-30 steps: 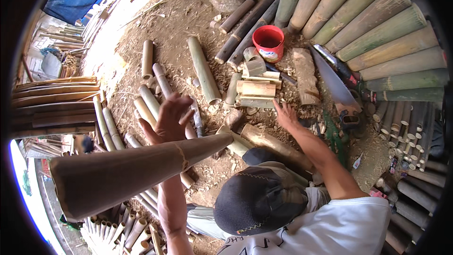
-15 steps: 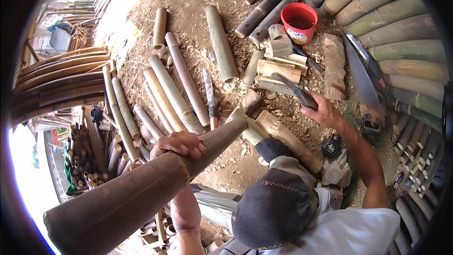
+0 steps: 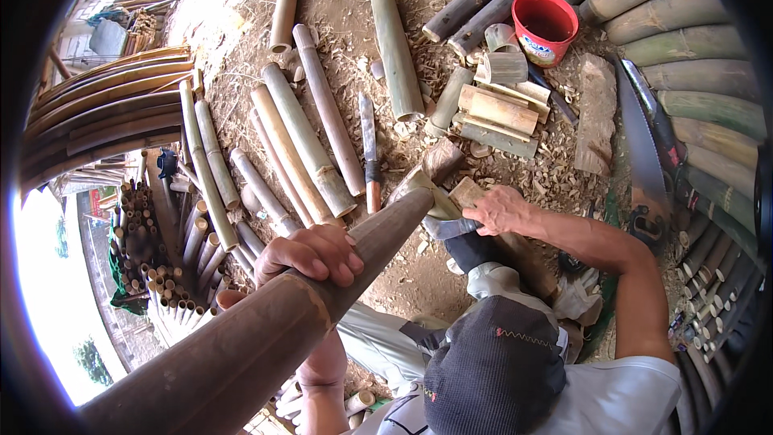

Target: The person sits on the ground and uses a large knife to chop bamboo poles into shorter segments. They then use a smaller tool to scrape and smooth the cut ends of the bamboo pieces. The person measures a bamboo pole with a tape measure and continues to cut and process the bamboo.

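Several thick bamboo poles (image 3: 700, 74) line the right side in a row. A single dark pole (image 3: 241, 342) slants from the lower left corner up to the middle. A handsaw (image 3: 640, 145) rests left of the row, with a red bucket (image 3: 561, 45) farther up. The left hand (image 3: 310, 258) is wrapped over the dark pole, its fingers pressed against the surface. The right hand (image 3: 503, 211) is curled around a knife (image 3: 451, 228), the handle hidden; the grey blade shows near the dark pole's far end, whether touching I cannot tell.
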Tool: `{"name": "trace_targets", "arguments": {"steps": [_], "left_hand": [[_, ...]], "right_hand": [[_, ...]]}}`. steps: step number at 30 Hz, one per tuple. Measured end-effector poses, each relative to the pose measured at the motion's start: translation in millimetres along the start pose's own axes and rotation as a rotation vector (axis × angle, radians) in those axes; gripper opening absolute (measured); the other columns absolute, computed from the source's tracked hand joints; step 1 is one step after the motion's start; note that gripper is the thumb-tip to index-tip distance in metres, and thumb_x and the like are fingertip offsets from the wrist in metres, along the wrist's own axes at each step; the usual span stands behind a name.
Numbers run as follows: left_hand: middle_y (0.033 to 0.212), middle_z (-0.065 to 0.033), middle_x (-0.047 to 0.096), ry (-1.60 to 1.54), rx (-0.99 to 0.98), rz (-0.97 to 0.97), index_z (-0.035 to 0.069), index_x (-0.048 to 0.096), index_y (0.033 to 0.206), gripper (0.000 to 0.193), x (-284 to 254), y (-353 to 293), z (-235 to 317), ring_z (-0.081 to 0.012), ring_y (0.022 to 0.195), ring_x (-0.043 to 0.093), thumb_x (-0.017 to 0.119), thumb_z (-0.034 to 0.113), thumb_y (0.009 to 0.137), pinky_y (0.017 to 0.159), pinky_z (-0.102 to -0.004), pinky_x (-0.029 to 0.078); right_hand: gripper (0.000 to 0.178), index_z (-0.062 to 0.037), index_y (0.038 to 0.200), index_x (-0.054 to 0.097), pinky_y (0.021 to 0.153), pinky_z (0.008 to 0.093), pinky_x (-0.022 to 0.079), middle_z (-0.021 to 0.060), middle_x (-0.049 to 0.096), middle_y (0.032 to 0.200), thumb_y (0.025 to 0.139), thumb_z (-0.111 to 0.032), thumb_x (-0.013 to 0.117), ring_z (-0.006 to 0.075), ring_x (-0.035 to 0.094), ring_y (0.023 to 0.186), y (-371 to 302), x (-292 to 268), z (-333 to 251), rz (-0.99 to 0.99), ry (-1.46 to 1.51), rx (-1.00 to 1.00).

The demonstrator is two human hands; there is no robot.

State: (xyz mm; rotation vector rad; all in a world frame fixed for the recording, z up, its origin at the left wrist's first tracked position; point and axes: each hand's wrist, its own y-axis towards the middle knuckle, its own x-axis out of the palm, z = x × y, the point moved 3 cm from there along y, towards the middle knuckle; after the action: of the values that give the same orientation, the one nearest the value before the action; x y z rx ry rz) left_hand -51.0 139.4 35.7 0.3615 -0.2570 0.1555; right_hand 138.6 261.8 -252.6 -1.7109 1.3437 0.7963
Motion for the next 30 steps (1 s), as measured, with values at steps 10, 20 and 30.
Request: {"name": "trace_targets", "arguments": {"steps": [10,20,30], "left_hand": [[0.088,-0.0177,0.067,-0.018,-0.001,0.011,0.001,0.061,0.102,0.078,-5.3,-6.4,2.4,-0.0331,0.088,0.065,0.031,0.073,0.094,0.093,-0.0464,0.042],[0.142,-0.0208,0.044,0.636,-0.057,0.501,0.002,0.033,0.147,0.101,-21.6,-93.4,-92.0,-0.0332,0.134,0.043,0.079,0.056,0.074,0.112,-0.0507,0.035],[0.128,-0.0166,0.055,0.511,-0.990,0.550,0.002,0.043,0.137,0.095,-131.8,-158.5,-195.7,-0.0281,0.122,0.053,0.094,0.020,0.059,0.110,-0.0407,0.040]], "right_hand": [[0.033,-0.0089,0.103,0.056,0.056,0.0401,0.053,0.0084,0.063,0.080,0.084,-0.034,0.066,0.0267,0.062,0.060,-69.9,-31.4,94.6,0.339,0.211,0.576],[0.053,-0.0052,0.121,0.048,0.093,0.0433,0.046,0.0124,0.054,0.104,0.079,-0.028,0.073,0.0270,0.053,0.103,-59.1,15.4,76.5,0.816,-0.185,0.886],[0.070,-0.0055,0.121,0.054,0.084,0.0430,0.057,0.0129,0.067,0.095,0.062,-0.025,0.088,0.0296,0.067,0.084,86.0,-174.8,-143.8,0.683,0.901,-0.588]]}}
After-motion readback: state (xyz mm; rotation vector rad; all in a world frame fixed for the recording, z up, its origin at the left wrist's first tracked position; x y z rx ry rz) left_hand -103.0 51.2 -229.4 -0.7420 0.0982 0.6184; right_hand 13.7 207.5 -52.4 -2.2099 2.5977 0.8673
